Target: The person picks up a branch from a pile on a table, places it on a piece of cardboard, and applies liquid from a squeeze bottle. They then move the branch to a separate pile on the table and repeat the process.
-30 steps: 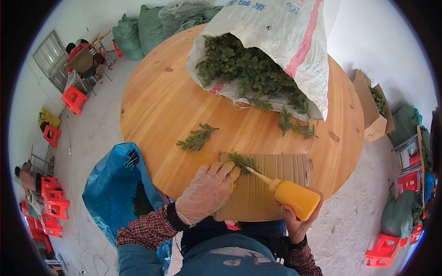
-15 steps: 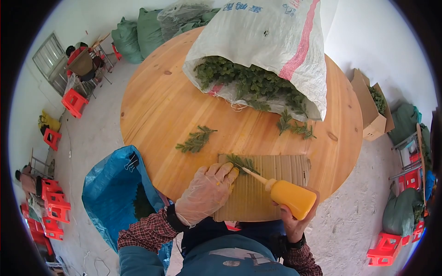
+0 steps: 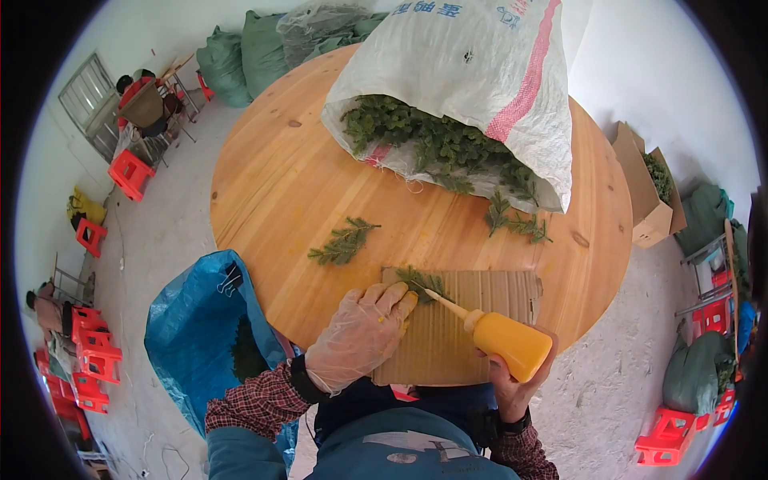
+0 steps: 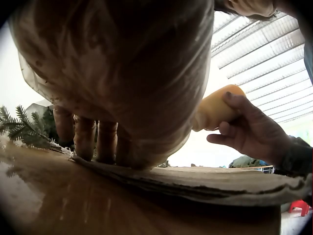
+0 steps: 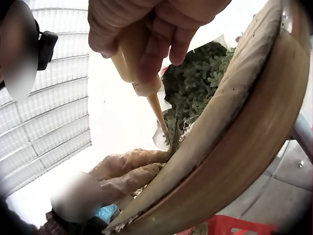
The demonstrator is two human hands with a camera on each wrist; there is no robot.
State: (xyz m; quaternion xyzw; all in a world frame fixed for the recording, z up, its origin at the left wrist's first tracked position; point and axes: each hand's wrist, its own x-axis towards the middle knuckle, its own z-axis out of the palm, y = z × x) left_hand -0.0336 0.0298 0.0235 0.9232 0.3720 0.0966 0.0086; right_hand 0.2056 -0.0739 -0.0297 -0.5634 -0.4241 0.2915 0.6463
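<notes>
One sprig (image 3: pixel 424 282), pinched by the gloved left hand (image 3: pixel 356 340), seems partway done under the bottle (image 3: pixel 512 346) the right hand (image 3: pixel 514 394) grips, with three loose sprigs (image 3: pixel 344 243) apparently left.

Bright, even head view, curved fisheye edges, black corners, left wrist view backlit, dark foreground.
</notes>
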